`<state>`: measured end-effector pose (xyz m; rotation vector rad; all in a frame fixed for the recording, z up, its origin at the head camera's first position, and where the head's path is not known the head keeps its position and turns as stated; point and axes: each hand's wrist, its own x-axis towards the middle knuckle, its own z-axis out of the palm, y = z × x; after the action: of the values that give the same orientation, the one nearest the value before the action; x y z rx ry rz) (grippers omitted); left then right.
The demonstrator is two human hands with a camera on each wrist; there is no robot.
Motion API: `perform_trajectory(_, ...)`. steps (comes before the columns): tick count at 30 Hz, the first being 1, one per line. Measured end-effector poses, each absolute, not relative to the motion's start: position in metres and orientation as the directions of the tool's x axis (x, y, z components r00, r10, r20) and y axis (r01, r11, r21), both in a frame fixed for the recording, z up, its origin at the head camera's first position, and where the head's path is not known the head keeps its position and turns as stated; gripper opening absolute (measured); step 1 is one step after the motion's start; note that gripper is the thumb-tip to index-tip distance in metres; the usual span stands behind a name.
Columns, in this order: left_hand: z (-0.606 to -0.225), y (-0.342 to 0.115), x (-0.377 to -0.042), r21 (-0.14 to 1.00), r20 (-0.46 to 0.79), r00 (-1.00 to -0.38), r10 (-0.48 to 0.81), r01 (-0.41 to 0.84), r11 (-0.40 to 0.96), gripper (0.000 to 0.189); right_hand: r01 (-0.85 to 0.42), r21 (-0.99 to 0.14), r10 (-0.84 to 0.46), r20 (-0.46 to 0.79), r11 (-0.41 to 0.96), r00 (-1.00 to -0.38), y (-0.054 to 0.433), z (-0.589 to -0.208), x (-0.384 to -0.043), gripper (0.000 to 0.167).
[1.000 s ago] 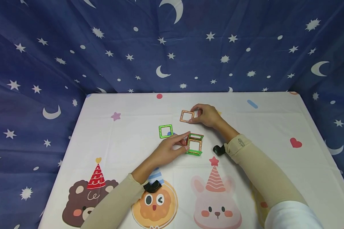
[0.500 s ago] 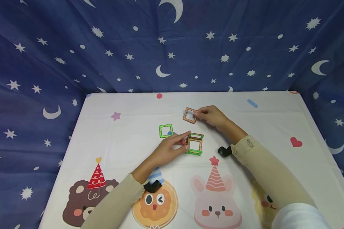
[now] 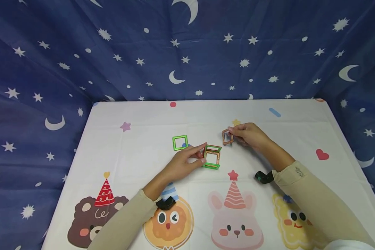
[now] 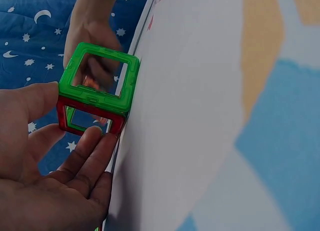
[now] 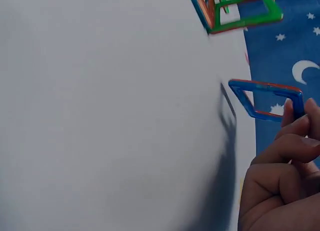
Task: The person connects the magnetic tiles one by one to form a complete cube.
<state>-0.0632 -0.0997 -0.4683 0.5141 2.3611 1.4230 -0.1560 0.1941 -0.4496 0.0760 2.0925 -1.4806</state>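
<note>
the left hand (image 3: pixel 184 163), clasped on the box (image 3: pixel 211 151), should press lightly while the right hand (image 3: pixel 252 135) pinches the square (image 5: pixel 266 87) by its rim, nearest the desk's (image 3: pixel 143 146) far edge.

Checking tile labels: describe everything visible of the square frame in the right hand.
The square frame is a thin, hollow square with rounded corners. It looks like glossy plastic, blue in the right wrist view with an orange-red edge, orange-brown in the head view. It is tilted and appears lifted off the tabletop, its shadow separate from it. The right hand pinches one side; the green-framed build, to its left in the head view, is apart from it.
</note>
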Motion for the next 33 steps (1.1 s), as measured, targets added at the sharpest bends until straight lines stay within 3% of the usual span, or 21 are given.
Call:
perform_trajectory(12, -0.47, -0.101, -0.063, 0.891, -0.102, -0.879, 0.466, 0.128, 0.436, 0.059, 0.467, -0.829, -0.33, -0.554, 0.309, -0.765, 0.196, -0.453, -0.109, 0.036)
perform_trajectory(33, -0.471, -0.101, -0.064, 0.893, -0.089, -0.878, 0.47, 0.139, 0.429, 0.058, 0.472, -0.859, -0.381, -0.512, 0.201, -0.77, 0.177, -0.458, -0.084, 0.033)
